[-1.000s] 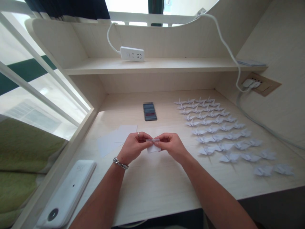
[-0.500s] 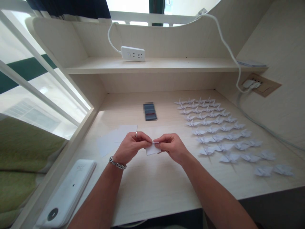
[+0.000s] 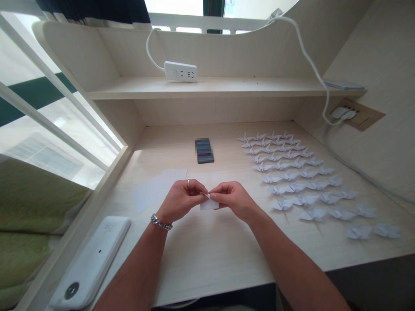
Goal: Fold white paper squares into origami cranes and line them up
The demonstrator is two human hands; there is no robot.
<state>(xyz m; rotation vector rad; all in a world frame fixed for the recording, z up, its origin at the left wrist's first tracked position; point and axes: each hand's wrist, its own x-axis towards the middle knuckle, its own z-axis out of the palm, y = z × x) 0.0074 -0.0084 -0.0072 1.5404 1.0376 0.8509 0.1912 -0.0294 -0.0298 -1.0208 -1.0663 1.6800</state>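
A small folded piece of white paper (image 3: 209, 204) is held up between my two hands above the desk. My left hand (image 3: 184, 198) pinches its upper left part between thumb and forefinger. From the other side my right hand (image 3: 233, 198) grips the upper right part, its thumb close to the left one. A fold shows at the top edge where the fingertips meet; the fingers cover part of it. Flat white paper sheets (image 3: 151, 190) lie left of my left hand. To the right, several folded paper cranes (image 3: 295, 175) stand in rows.
A dark, pixelated rectangular object (image 3: 204, 151) lies beyond my hands. A white, long device (image 3: 94, 263) rests at the desk's left edge. On the shelf (image 3: 227, 86) sits a white power strip (image 3: 180, 72). A white cable (image 3: 308, 56) hangs down to the wall socket (image 3: 358, 114).
Both thumbs have shifted slightly at the paper's top edge, and a slanted fold now shows by the left fingertips. The rest of the desk is the same.
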